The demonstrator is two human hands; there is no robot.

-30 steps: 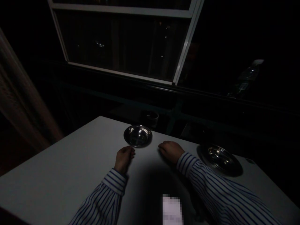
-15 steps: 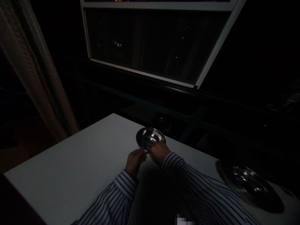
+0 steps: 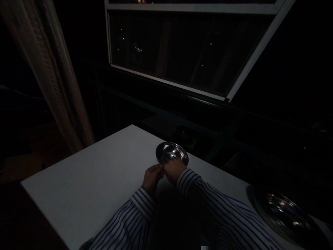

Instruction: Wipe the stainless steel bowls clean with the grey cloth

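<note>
A shiny metal bowl (image 3: 169, 148) stands near the far edge of the white table (image 3: 104, 177). My left hand (image 3: 153, 177) is at the bowl's near left side, thumb and fingers pinched together. Whatever sits in that pinch is too small and dark to name. Against those fingertips, my right hand (image 3: 175, 170) bends over the near rim with its fingers curled in. The back of the right hand hides most of its fingers and anything in them. Both arms wear striped sleeves.
To the right of my right arm lies a larger round metal dish (image 3: 286, 211). Beyond the table are a window frame (image 3: 166, 79) and a dim ledge. A curtain (image 3: 56, 80) hangs at the left. The room is very dark.
The view has shifted, so table and bowl appear slightly further right. My hands have drawn closer together at the near rim. A pinkish spot at my left fingertips no longer shows.
</note>
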